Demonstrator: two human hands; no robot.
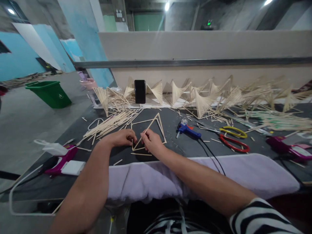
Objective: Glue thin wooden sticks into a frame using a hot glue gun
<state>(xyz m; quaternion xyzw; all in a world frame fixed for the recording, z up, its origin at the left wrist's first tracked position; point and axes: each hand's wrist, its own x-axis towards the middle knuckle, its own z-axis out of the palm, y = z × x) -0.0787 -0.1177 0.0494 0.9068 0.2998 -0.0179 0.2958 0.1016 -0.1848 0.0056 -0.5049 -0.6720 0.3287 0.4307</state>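
In the middle of the dark tabletop stands an angular frame of thin wooden sticks [161, 128], its slanting sides meeting in a peak. My right hand [151, 140] pinches the slanting stick on its near side. At the frame's near left corner, the fingers of my left hand [126, 137] are curled closed around or against an upright stick; the exact grip is partly hidden. A loose stick [141, 154] lies just in front of the frame. To the right, a blue glue gun [188, 129] rests on the table with its cord running toward me.
Scissors [231, 136] with yellow and red handles lie right of the glue gun. A pile of sticks [109, 124] is at left. Finished twisted stick shapes [202, 102] and a phone [139, 91] line the back. Purple power strips [63, 159] and a lilac cloth [234, 172] edge the table.
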